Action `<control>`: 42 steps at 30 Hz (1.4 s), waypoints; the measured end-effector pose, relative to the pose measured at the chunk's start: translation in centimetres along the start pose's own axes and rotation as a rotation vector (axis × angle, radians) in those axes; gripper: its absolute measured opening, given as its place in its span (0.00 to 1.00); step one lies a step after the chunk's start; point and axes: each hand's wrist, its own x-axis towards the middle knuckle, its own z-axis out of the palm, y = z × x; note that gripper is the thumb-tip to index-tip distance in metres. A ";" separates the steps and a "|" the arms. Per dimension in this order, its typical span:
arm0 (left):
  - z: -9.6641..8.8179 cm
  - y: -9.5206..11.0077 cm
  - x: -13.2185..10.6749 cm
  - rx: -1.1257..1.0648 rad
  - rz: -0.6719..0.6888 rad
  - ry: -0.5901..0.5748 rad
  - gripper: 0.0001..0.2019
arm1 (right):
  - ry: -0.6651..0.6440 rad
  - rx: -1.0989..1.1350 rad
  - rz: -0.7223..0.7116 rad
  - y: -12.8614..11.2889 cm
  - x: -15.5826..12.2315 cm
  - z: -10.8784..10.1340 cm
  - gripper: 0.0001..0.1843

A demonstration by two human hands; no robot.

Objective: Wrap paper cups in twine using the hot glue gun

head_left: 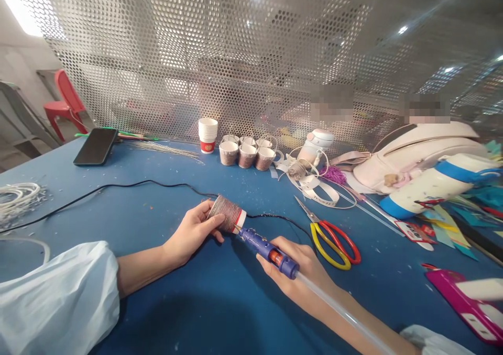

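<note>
My left hand point(196, 228) grips a paper cup point(227, 213) tipped on its side. Brownish cord is wound round most of this cup, and a red and white band shows at its right end. In my right hand point(301, 271) is a blue hot glue gun point(267, 250), with a long clear glue stick point(341, 311) running out of its back. The gun's nozzle meets the cup near the edge of the wound cord; whether it touches is hard to tell. Scissors point(328, 234) with red and yellow handles lie right of the gun, blades partly apart.
Several cord-wrapped cups point(247, 156) stand at the back beside a stack of paper cups point(208, 135). A black cable point(118, 186) crosses the blue table. A phone point(96, 146) lies left; a bottle point(436, 187), pale bag point(416, 151) and magenta power strip point(463, 302) are right.
</note>
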 end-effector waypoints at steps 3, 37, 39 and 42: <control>0.1 0.0 0.0 -0.013 0.001 -0.008 0.16 | 0.043 0.014 0.028 0.0 0.0 0.0 0.09; -0.5 2.9 -0.2 0.284 0.118 0.081 0.12 | 0.163 -0.102 0.445 5.3 -2.7 -1.4 0.13; -1.2 4.1 0.0 0.382 0.133 0.105 0.12 | 0.085 -0.079 0.398 4.6 -3.0 -1.5 0.11; -2.5 5.7 0.1 0.620 0.161 0.107 0.10 | -0.045 -0.070 0.317 2.6 -2.7 -1.4 0.08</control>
